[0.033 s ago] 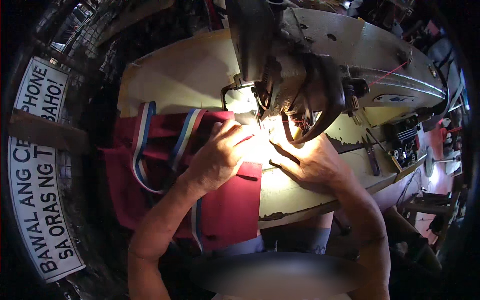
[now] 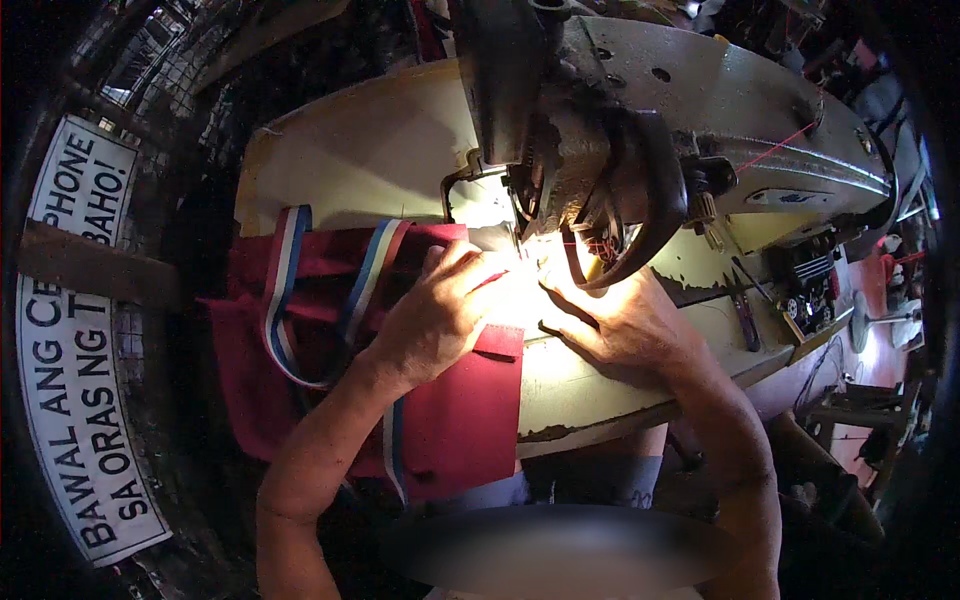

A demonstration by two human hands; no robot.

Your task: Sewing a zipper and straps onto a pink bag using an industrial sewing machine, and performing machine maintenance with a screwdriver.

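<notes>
A dark red fabric piece (image 2: 465, 420) lies on the sewing machine table, its right part under the sewing machine (image 2: 600, 130) near the needle. My left hand (image 2: 440, 310) rests on the cloth with bent fingers closed on it, just left of the needle. A striped strap (image 2: 283, 270) in red, white and blue loops over the cloth beside that hand. My right hand (image 2: 625, 320) lies just right of the needle, palm down, thumb and fingers apart. Bright lamp glare washes out the fingertips of both hands and the cloth between them.
Scissors (image 2: 744, 315) lie right of my right hand, near a small open box (image 2: 805, 290) of parts. Red thread (image 2: 775, 150) runs along the machine's arm. The pale tabletop (image 2: 590, 390) has a chipped front edge. A lettered white sign (image 2: 75, 400) stands far left.
</notes>
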